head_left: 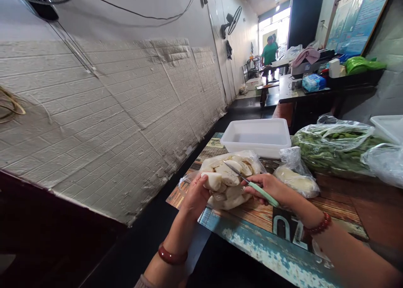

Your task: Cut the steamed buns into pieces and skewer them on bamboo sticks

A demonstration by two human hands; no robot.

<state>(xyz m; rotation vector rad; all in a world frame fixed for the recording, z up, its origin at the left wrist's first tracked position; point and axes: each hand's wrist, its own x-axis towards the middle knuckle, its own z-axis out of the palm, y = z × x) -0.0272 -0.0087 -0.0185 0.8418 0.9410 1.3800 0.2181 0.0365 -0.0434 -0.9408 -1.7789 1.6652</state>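
My left hand (197, 195) grips a smooth white chunk of food (213, 180), its kind unclear, between thumb and fingers. In my right hand (262, 188) is a small knife (262, 193) with a pale green handle; the blade points up and left, over the bag. Under both hands, a clear plastic bag (252, 157) lies spread on the table, with several similar white pieces (231, 197) in it. The knife's blade is apart from the chunk in my left hand.
On the wood-patterned table (248, 237) a white plastic tub (255, 147) stands behind the bag. To the right lie a smaller bag of pale food (297, 181) and a big bag of green pods (336, 149). A brick-patterned wall (126, 111) runs along the left. A person (269, 52) stands far back.
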